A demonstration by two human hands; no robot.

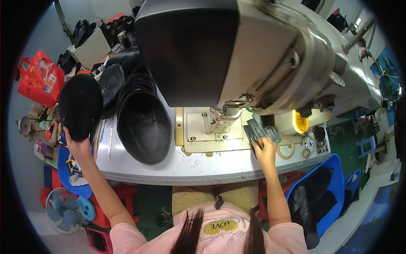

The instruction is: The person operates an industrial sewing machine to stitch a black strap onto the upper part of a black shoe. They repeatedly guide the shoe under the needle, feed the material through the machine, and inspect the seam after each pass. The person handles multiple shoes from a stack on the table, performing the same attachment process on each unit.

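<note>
At the far left, my left hand (79, 147) grips the lower edge of a black oval padded piece (80, 106), thumb on its near face, the piece held up off the table. My right hand (265, 149) is closed at a bunch of thin dark grey strips (255, 129) lying to the right of the sewing machine's bed plate (211, 144); a bit of green shows between its fingers. Between my hands stands a nested stack of black hollow oval shells (146, 131). The sewing machine head (262, 55) looms over the far middle and hides part of the table.
A tape roll (286, 148) and small bobbins lie right of my right hand. A blue bin (325, 190) of black pieces stands at lower right. A blue fan (63, 209) is at lower left. Thread scraps litter the white table (198, 167). A red bag (40, 80) hangs far left.
</note>
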